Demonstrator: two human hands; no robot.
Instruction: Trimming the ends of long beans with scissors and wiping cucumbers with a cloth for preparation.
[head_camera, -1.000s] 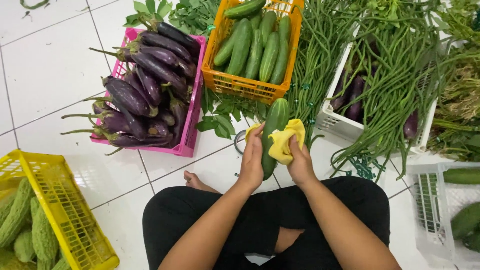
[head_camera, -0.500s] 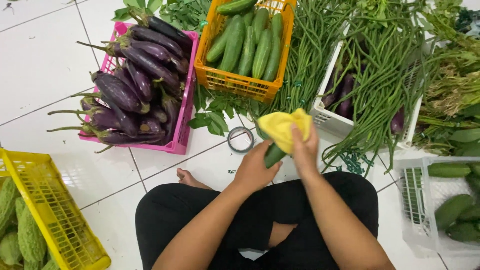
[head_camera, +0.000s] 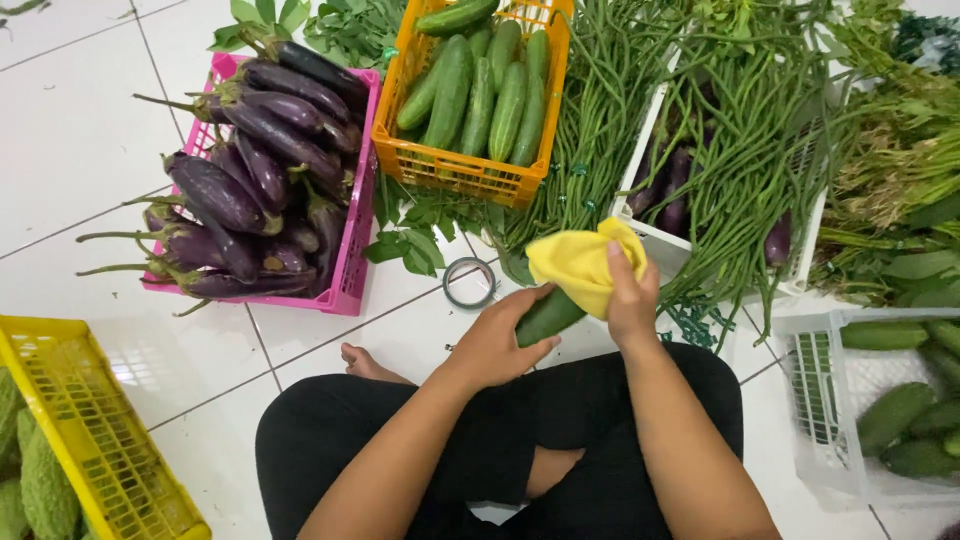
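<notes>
Above our crossed legs, we grip a cucumber (head_camera: 548, 317) wrapped in a yellow cloth (head_camera: 582, 266)

Our left hand (head_camera: 497, 343) closes around the cucumber's lower end, while our right hand (head_camera: 630, 300) presses the cloth over its upper end; an orange crate (head_camera: 455, 172) of cucumbers and a pink crate (head_camera: 352, 250) of eggplants sit on the tiled floor ahead

eggplant crate (head_camera: 352, 250) left | cucumber crate (head_camera: 455, 172) behind tape roll (head_camera: 469, 282) | long beans (head_camera: 610, 110) right
</notes>
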